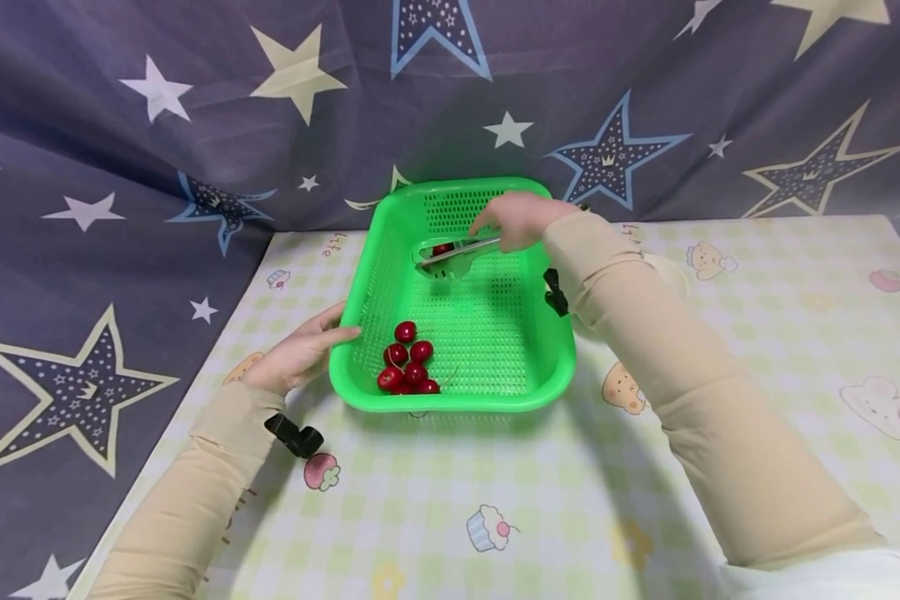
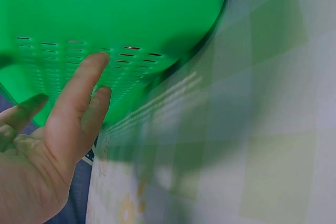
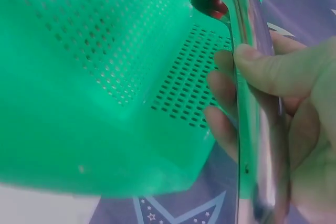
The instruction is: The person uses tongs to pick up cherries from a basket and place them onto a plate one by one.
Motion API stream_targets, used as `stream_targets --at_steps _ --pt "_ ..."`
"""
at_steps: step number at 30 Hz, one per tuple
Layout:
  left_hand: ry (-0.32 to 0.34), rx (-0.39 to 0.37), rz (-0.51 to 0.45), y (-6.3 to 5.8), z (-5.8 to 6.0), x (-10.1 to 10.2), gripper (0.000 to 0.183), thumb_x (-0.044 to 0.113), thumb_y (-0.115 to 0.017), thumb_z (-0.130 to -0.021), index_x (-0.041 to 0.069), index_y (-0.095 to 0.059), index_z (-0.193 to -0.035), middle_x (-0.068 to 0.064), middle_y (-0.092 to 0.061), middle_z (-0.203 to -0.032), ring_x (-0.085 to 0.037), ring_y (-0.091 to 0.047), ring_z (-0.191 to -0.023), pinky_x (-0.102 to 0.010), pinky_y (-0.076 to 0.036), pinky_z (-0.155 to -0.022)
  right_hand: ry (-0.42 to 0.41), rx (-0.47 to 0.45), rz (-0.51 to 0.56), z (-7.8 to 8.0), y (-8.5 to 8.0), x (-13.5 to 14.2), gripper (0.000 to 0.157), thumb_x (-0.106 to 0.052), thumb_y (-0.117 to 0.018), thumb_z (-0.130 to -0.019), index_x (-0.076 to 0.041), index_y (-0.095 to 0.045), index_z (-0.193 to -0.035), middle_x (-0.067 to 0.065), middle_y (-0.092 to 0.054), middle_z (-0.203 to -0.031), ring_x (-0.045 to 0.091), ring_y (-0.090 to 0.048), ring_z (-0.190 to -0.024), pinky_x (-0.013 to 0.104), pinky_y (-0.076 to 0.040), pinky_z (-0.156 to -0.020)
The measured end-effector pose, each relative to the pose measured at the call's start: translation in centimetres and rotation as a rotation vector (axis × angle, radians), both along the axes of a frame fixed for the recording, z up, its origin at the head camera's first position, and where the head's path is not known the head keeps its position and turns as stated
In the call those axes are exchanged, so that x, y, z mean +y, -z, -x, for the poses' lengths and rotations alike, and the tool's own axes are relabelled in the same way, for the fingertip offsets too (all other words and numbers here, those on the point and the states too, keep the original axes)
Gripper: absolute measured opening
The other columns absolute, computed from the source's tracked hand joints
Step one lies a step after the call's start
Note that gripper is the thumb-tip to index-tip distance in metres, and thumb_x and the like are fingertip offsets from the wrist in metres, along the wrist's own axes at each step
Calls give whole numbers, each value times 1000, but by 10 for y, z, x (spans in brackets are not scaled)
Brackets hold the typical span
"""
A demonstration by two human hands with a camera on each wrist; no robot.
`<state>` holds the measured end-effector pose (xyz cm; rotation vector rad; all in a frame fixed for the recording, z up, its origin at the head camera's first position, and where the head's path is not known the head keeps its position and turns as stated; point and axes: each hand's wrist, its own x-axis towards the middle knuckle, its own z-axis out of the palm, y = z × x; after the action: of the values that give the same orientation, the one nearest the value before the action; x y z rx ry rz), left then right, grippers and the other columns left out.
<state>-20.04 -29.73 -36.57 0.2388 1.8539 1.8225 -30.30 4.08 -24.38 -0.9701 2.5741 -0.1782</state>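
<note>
A green perforated plastic basket (image 1: pixel 453 402) stands on the table. My right hand (image 1: pixel 521 218) reaches over its far right part and grips metal tongs (image 1: pixel 461 247). In the right wrist view, the thumb and fingers wrap the tong arms (image 3: pixel 249 124). Between the tong heads, near the basket's back left, is a dark red cherry (image 1: pixel 442 248). Several more cherries (image 1: pixel 417 352), some with stems, lie together in the front left corner. My left hand (image 1: pixel 300 350) is at the basket's left side, fingers extended against the outer wall (image 2: pixel 131 14) and thumb by the rim.
A checked tablecloth (image 1: pixel 420 517) with cartoon prints covers the table. Behind and to the left hangs a dark star-patterned cloth (image 1: pixel 217 100). A pale round-edged thing (image 1: pixel 669 273) shows partly behind my right forearm.
</note>
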Motion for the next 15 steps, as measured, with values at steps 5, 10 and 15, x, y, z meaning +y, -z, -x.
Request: stream_targets --at_steps 5,10,15 --pt "-27 1 59 -22 -15 16 77 20 -56 -94 5 -7 -152 -18 -35 -142 -9 -59 -106 -27 -52 -92 -38 35 13 -1 -8 9 66 12 -50 -79 -9 -46 -140 10 -44 -145 34 -45 -129 32 -49 -80" --pt "-65 -34 95 -33 -21 24 65 8 -42 -99 5 -5 -152 -28 -22 -148 -6 -58 -103 -23 -51 -90 -36 40 28 -6 -16 20 62 9 -53 -82 -10 -45 -141 11 -42 -146 35 -43 -130 44 -46 -100" --pt "-75 -53 73 -32 -20 22 66 6 -43 -98 6 -6 -152 -14 -41 -136 -8 -60 -103 -25 -53 -90 -44 57 56 -11 -23 32 61 6 -56 -83 -11 -46 -141 13 -43 -146 36 -44 -129 49 -42 -104"
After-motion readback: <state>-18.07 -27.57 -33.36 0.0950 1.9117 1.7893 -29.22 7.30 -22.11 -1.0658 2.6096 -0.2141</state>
